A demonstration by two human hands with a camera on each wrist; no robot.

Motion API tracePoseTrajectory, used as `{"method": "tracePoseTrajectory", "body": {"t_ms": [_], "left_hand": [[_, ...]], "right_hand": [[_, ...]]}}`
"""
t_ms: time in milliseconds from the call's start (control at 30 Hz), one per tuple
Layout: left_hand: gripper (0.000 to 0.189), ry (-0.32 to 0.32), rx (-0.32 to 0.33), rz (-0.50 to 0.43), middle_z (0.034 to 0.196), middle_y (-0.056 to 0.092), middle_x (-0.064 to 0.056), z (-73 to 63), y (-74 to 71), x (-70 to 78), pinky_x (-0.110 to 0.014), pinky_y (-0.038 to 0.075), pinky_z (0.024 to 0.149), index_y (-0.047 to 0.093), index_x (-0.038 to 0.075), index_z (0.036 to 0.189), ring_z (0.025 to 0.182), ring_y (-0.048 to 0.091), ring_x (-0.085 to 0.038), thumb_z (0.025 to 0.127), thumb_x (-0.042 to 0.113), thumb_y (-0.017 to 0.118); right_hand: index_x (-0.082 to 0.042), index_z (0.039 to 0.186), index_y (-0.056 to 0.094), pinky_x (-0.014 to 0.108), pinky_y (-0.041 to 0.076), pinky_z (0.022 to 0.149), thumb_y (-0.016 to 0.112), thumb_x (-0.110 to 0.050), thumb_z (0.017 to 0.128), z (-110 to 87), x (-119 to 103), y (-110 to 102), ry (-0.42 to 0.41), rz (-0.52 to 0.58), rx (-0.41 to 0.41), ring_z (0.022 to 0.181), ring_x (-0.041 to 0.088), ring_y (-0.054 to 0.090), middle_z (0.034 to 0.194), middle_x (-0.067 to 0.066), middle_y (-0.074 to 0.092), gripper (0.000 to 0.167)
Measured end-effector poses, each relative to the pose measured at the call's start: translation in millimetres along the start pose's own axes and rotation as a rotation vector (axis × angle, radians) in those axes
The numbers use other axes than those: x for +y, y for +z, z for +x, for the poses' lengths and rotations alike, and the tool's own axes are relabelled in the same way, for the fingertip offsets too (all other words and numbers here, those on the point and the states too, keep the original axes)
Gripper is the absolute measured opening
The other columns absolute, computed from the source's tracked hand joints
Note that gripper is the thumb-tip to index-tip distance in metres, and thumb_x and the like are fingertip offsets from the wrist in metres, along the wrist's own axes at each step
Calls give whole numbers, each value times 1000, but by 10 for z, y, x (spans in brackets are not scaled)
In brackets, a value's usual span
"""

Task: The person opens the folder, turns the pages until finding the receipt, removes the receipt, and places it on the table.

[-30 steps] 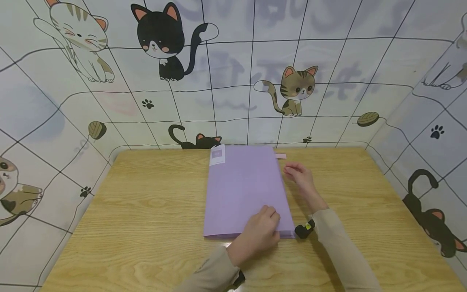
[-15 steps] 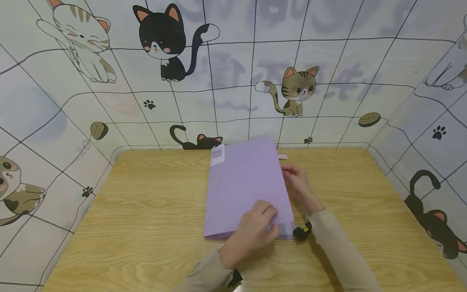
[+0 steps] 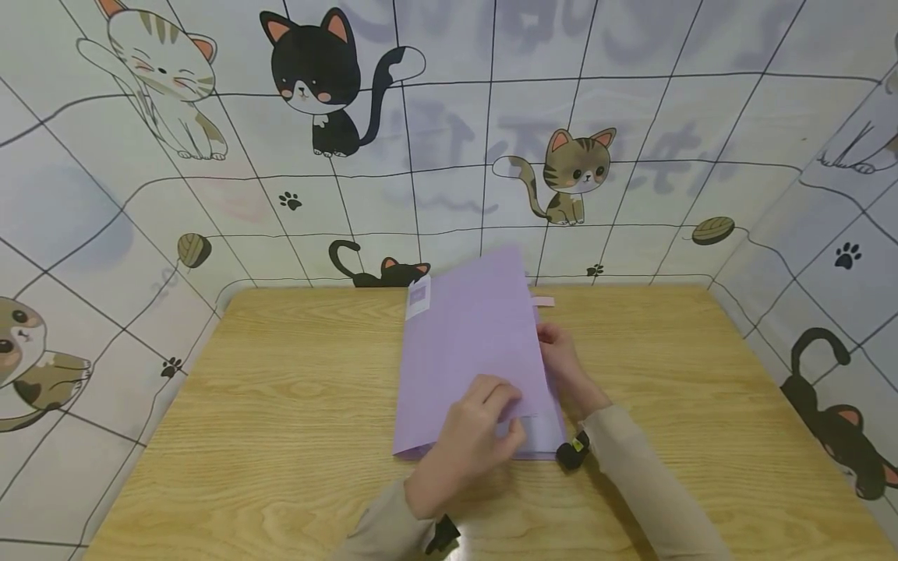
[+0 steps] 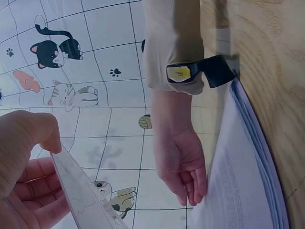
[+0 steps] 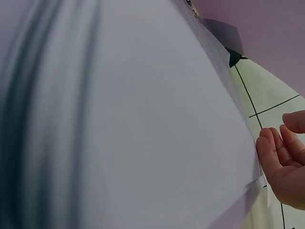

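A purple folder [image 3: 456, 343] lies upright on the table with its front cover partly raised along the right side. My left hand [image 3: 463, 440] pinches that cover near its lower right corner. In the left wrist view, the thumb and fingers hold the cover's pale edge [image 4: 78, 186]. Under it show pale inner sheets [image 3: 540, 436], with small print on the top one [image 4: 228, 176]. My right hand [image 3: 564, 366] is at the folder's right edge, its fingers loosely bent. From the right wrist view, its fingertips [image 5: 264, 143] are against the sheets' edge, with nothing seen gripped.
A white label [image 3: 418, 299] marks the cover's upper left, and a pink tab [image 3: 543, 301] sticks out at the upper right. The wooden table [image 3: 302, 374] meets a cat-print backdrop [image 3: 449, 140] at the back and sides. Black wrist cameras [image 3: 574, 450] sit on the sleeves.
My left hand has drawn the cover up and leftward, uncovering more of the sheets at the lower right. My right hand has come left to the folder's edge.
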State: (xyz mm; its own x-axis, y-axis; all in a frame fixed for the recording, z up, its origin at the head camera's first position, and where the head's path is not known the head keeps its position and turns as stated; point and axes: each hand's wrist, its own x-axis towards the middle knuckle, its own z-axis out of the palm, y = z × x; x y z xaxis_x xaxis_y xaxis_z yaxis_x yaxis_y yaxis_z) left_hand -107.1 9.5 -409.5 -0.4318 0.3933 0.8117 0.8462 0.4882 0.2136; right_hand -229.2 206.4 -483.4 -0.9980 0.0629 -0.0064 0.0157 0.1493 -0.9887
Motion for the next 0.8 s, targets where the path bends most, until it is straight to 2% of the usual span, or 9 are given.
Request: {"method": "tracePoseTrajectory", "body": {"t_ms": [67, 200, 300, 433, 633, 800], "left_hand": [[29, -4, 11, -13, 89, 58, -5, 8, -36, -4, -14, 49, 74, 63, 2, 88, 84, 58, -16, 59, 2, 64], [30, -22, 33, -31, 90, 58, -5, 14, -88, -14, -14, 49, 73, 63, 2, 90, 84, 57, -16, 59, 1, 63], [31, -38, 57, -39, 90, 58, -6, 14, -115, -18, -15, 49, 73, 62, 2, 90, 83, 57, -16, 59, 0, 62], [31, -62, 96, -43, 90, 58, -6, 6, -162, -14, -17, 50, 73, 61, 1, 90, 83, 57, -17, 59, -1, 61], [32, -99, 160, -71, 91, 58, -8, 28, -295, -19, -18, 50, 76, 61, -1, 93, 83, 58, -19, 61, -4, 59], [33, -137, 201, -108, 90, 59, -10, 47, -432, -35, -18, 51, 73, 61, -3, 94, 79, 60, -20, 61, -7, 57]], "right_hand": [[15, 102, 56, 20, 46, 64, 55, 7, 83, 0, 1, 23, -7, -63, -3, 75, 8, 54, 90, 11, 65, 21], [14, 106, 57, 20, 45, 69, 53, 5, 84, 22, 16, 55, 21, -119, -25, 82, 11, 54, 104, 22, 64, 23], [13, 108, 57, 20, 45, 72, 54, 3, 86, 36, 31, 70, 41, -129, -41, 85, 12, 56, 106, 23, 63, 25], [14, 109, 56, 18, 46, 72, 57, 1, 86, 38, 44, 82, 38, -113, -63, 82, 10, 57, 102, 22, 64, 26], [11, 110, 58, 15, 47, 73, 61, 3, 84, 45, 50, 102, 56, -88, -73, 81, 7, 58, 103, 20, 64, 27], [8, 110, 59, 19, 47, 78, 66, 0, 82, 61, 40, 117, 67, -180, -92, 87, 14, 62, 105, 21, 64, 30]]}}
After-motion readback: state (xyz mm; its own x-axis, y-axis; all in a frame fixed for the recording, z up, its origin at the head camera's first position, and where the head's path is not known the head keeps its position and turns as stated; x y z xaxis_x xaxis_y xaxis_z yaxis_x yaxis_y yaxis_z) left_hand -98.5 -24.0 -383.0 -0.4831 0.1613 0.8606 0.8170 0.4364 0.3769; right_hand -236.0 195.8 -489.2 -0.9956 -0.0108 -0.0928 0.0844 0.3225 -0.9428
